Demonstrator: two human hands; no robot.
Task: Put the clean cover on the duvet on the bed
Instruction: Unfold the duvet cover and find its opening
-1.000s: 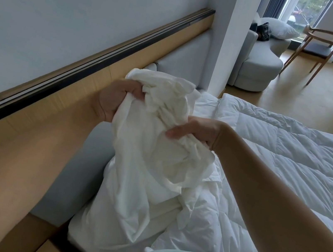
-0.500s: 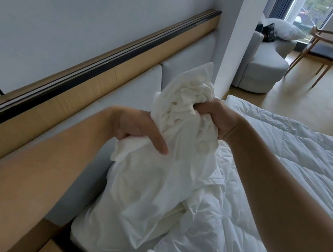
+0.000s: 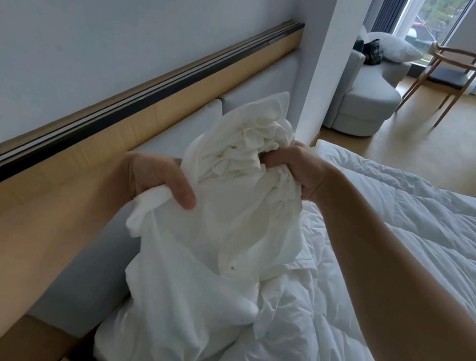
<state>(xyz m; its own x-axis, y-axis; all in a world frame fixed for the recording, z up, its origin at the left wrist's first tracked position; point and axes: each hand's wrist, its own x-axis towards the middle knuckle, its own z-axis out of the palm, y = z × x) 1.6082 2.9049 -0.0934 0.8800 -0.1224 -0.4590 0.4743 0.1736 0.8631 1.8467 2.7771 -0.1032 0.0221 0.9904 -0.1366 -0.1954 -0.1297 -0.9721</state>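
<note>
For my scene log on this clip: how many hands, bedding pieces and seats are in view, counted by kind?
Hands: 2 (left hand, right hand, both gripping the cover)
Bedding: 3 (cover, duvet, pillow)
Seats: 2 (grey armchair, wooden chair)
Total: 7

The cover (image 3: 226, 209) hangs bunched between the left hand (image 3: 149, 179), lower, and the right hand (image 3: 297, 171), higher. Beneath it and to the right spreads the duvet (image 3: 406, 253). The headboard (image 3: 176, 127) runs along the left. Beyond a pillar (image 3: 334, 55) stands an armchair (image 3: 365, 97), with a wooden chair (image 3: 447, 70) to its right.
</note>
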